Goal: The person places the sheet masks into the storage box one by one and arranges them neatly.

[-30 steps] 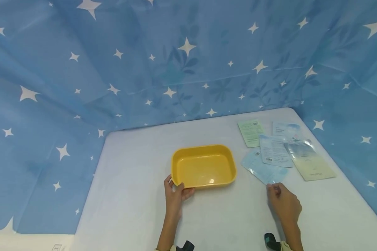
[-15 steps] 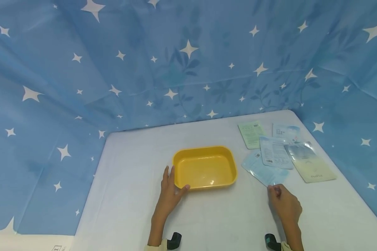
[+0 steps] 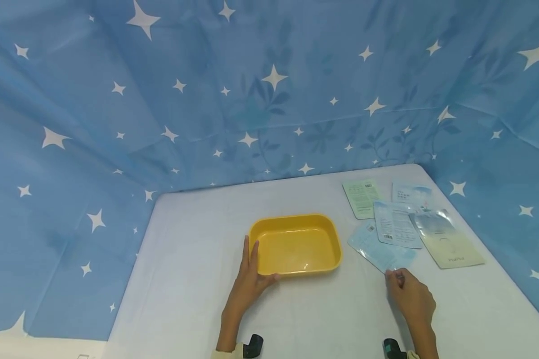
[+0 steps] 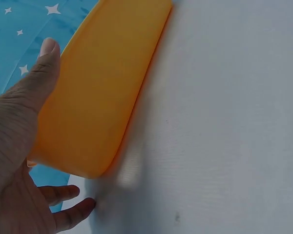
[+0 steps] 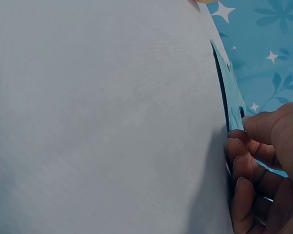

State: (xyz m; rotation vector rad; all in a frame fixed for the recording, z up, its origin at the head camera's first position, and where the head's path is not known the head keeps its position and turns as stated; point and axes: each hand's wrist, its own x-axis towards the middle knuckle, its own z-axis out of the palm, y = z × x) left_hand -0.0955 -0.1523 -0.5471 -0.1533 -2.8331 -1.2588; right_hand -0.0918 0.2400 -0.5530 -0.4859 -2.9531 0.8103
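Note:
A yellow rectangular plastic tray [image 3: 296, 271] stands on the white table. My left hand [image 3: 247, 286] is at its near left corner, thumb and fingers spread along the outside. In the left wrist view the thumb lies by the tray's wall [image 4: 97, 87], with two fingers apart from it below. My right hand [image 3: 410, 296] pinches the near corner of a light blue face mask packet [image 3: 379, 249]. The right wrist view shows this packet [image 5: 229, 92] edge-on, its near edge tilted up, between thumb and forefinger. A white-and-blue packet [image 3: 397, 224] partly covers it.
Behind lie a green packet [image 3: 361, 198] and another pale blue packet [image 3: 410, 195]. A silver-and-cream packet [image 3: 449, 244] lies at the right, overlapping its neighbours. A blue curtain with white stars [image 3: 269, 99] hangs behind and beside the white table [image 3: 197, 249].
My left hand has loosened its grip on the tray's near left corner, its fingers now spread along the outside. The right hand keeps its pinch. The whole head view has shifted slightly.

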